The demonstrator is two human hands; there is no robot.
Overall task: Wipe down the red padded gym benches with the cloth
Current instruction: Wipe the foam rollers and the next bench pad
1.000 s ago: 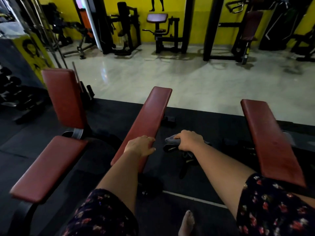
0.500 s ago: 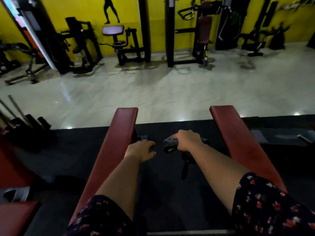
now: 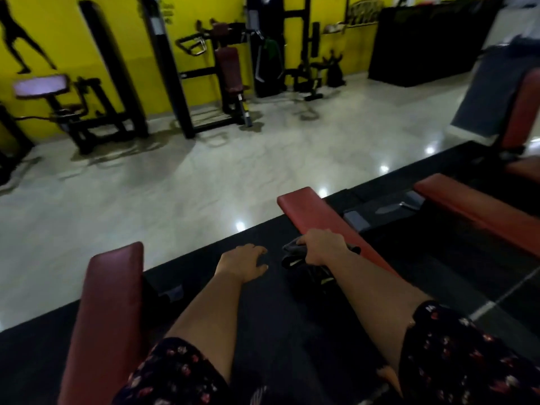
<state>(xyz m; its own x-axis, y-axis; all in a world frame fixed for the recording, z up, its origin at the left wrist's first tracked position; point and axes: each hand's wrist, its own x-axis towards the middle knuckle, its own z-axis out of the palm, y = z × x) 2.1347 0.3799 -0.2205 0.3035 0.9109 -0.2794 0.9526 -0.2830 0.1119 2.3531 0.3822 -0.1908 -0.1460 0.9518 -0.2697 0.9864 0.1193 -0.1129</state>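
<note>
Grey cloth [image 3: 295,252] sat bunched in the right hand [image 3: 323,248], whose fingers were curled tightly round it at the near part of the middle red bench [image 3: 318,217]. That pad ran long-ways from the hand toward the far left, so a wipe would probably travel away along it. The left hand [image 3: 242,263] hung over the black mat [image 3: 263,317] just left of the cloth, fingers loosely spread, holding nothing. The right hand was plainly the nearer.

A commercial gym: red padded benches [image 3: 324,220] line a black rubber mat [image 3: 277,317], weight machines [image 3: 230,74] stand along a yellow wall [image 3: 58,39] bearing athlete silhouettes [image 3: 17,39], across a polished tiled floor [image 3: 175,185].
</note>
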